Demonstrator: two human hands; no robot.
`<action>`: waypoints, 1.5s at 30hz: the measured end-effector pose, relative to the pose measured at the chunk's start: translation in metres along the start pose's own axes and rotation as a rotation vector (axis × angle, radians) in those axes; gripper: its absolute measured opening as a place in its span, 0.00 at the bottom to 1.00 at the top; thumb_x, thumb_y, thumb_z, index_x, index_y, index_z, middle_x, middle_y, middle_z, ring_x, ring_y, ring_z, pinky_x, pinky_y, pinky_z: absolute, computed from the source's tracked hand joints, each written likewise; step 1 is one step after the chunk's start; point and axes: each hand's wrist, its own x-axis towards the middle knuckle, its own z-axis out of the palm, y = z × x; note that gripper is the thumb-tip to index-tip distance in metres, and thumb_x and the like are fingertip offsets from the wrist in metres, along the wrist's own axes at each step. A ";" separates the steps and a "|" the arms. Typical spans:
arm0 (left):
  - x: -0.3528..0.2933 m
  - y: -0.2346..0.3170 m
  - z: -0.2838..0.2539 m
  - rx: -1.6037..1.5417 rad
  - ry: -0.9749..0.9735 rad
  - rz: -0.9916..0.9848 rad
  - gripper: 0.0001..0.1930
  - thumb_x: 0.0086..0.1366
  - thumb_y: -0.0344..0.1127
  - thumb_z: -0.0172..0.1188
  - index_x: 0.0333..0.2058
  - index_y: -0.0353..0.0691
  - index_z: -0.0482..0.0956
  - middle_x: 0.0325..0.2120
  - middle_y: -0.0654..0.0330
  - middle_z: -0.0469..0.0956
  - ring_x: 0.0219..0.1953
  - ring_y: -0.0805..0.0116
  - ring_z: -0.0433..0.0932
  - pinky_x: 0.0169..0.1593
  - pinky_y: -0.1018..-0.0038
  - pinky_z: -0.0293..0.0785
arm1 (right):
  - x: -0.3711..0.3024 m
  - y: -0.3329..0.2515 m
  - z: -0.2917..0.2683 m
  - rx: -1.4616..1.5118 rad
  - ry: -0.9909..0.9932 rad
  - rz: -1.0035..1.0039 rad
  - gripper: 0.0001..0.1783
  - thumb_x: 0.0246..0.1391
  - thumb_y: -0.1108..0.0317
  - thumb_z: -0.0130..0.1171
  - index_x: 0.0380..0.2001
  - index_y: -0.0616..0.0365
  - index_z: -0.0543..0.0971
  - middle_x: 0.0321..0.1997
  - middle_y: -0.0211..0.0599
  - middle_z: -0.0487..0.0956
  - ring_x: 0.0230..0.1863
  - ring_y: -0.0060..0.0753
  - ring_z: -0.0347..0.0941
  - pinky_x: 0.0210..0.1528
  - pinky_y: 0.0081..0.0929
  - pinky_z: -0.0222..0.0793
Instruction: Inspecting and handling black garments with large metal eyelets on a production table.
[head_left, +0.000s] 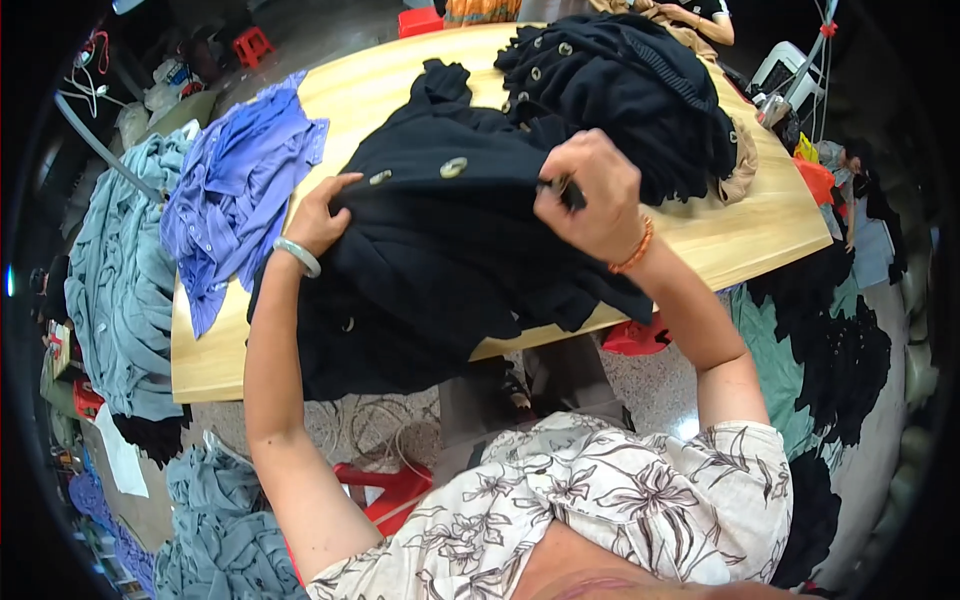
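Note:
A black knit garment (pixel 430 230) with large pale buttons is stretched between my hands over the front of the wooden table (pixel 400 75). Its lower part hangs past the table's near edge. My left hand (pixel 318 218) pinches the buttoned band at its left end, thumb and index finger on the cloth. At the band's right end, my right hand (pixel 595 190) is closed on the black cloth. Something dark shows inside its curled fingers; whether that is only cloth I cannot tell. One button (pixel 454 168) faces up midway along the band.
Behind my right hand lies a pile of black buttoned garments (pixel 620 100). A purple-blue shirt (pixel 245 180) drapes over the table's left side, beside grey-green garments (pixel 125 270). More garments (pixel 815 360) lie at the right. Red stools (pixel 252 46) stand around. Another person's arm (pixel 700 22) shows at the far side.

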 end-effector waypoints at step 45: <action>-0.041 -0.036 -0.143 0.213 0.374 -0.157 0.15 0.62 0.24 0.57 0.47 0.41 0.81 0.35 0.67 0.81 0.37 0.77 0.79 0.39 0.80 0.76 | 0.022 0.157 0.033 -0.270 -0.555 0.328 0.24 0.55 0.75 0.55 0.53 0.37 0.75 0.45 0.40 0.81 0.48 0.52 0.78 0.46 0.37 0.74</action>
